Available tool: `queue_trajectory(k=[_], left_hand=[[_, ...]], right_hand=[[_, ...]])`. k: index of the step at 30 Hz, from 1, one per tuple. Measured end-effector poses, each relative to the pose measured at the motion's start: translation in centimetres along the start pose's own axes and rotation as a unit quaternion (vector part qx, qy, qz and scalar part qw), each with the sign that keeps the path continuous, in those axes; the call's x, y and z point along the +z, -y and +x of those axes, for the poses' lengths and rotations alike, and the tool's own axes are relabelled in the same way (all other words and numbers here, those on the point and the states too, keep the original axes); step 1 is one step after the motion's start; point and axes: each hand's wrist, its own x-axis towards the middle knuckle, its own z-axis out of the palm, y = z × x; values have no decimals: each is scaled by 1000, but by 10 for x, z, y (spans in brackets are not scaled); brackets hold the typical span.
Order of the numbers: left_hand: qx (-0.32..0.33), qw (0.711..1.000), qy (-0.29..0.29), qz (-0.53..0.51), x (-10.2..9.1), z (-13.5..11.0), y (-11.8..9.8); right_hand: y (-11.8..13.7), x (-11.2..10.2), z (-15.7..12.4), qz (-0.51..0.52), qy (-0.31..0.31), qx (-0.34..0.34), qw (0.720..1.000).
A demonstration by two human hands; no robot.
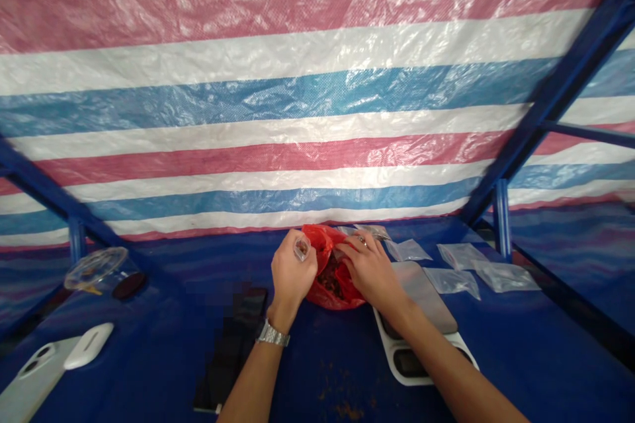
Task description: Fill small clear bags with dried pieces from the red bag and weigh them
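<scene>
A red plastic bag (pixel 337 301) lies gathered open at the middle of the blue table, with dark brown bits (pixel 329 277) inside. My left hand (pixel 292 271) is closed around a small clear plastic bag (pixel 301 248) at the red bag's left side; some brown bits show through the clear plastic. At the red bag's right side, my right hand (pixel 370 271) has its fingers bent over the rim, gripping the red plastic. Its fingertips are partly hidden. Just under my right forearm sits a kitchen scale (pixel 431 297) with a metal plate.
Several clear zip bags (pixel 506 275) lie at the right. To the left are a dark flat device (pixel 243 344), a clear plastic cup (pixel 96 271), a dark round lid (pixel 129 285), a phone (pixel 37 370) and a white case (pixel 89 346). Blue posts (pixel 502 218) and striped sheeting (pixel 297 106) stand behind.
</scene>
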Motion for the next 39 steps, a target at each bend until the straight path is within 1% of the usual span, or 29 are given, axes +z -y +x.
queue_trajectory(k=[2,4,5,6,8,11,13,15,18,20,22,24,25,27,29,31,33,35,37,39], left_hand=[[-30,989,33,139,1,-8,-8],[-58,964,59,253,5,-16,-11],[-67,954,73,283,8,-19,-11],[-71,950,85,291,11,-21,-9],[-78,960,108,246,17,-21,-2],[-94,984,123,86,20,-14,9],[-118,986,118,-10,20,-7,14],[-138,983,104,-55,17,-1,17],[-148,984,81,-58,13,4,17],[-140,988,48,-49,10,4,14],[-95,995,-10,-17,8,3,10],[-27,997,-67,21,6,1,6],[4,996,-80,31,6,-1,4],[43,997,-64,29,7,-4,1],[63,998,-19,27,10,-8,0],[69,997,23,38,14,-11,0],[68,995,53,49,19,-14,-1],[65,994,68,51,22,-16,-1],[59,995,68,47,23,-17,-2],[48,996,66,24,24,-18,-2]], right_hand=[[1,0,2,-2,9,4,1000],[3,-2,6,4,27,12,1000],[4,-3,7,8,39,16,999],[5,-4,9,13,51,17,998],[9,-6,11,26,73,13,997],[15,-8,11,52,93,6,994],[18,-9,9,79,97,12,992],[19,-10,7,118,96,25,988],[17,-11,6,186,87,53,977],[15,-11,6,222,77,76,969],[12,-11,7,247,61,95,962],[7,-12,8,271,32,103,957],[4,-13,10,288,15,99,952],[1,-17,12,338,-21,81,937],[0,-22,14,388,-59,68,917],[3,-27,14,407,-94,66,906],[7,-30,13,383,-111,49,916],[11,-31,10,335,-115,5,935],[13,-29,8,287,-119,-44,949],[13,-26,6,253,-130,-80,955]])
